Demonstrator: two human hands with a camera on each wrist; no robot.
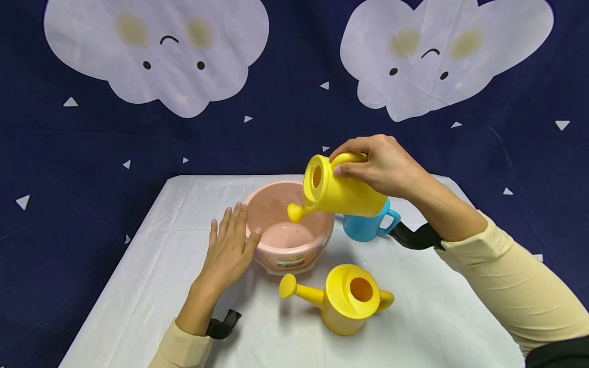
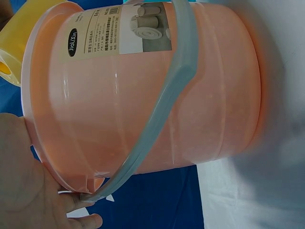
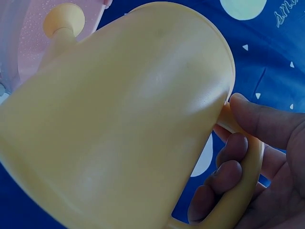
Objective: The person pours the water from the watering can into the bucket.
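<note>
- Table (image 1: 138, 306): covered in white, faintly creased cloth.
- Bucket (image 1: 310, 253): round, smooth pink plastic, on the far part; droplets (image 3: 28, 43) bead its inner wall, so some water seems already in, how much I cannot tell.
- Held can (image 1: 349, 194): smooth yellow plastic, tipped, its spout over the bucket; pouring looks unfinished, though no stream shows. The right hand (image 1: 384, 163) has fingers curled round its loop handle.
- Near can (image 1: 340, 306): glossy yellow, upright.
- Left hand (image 1: 230, 250): fingers straight, touching the bucket's left rim, gripping nothing.
- Blue cup (image 1: 363, 227): right of the bucket, partly hidden.
</note>
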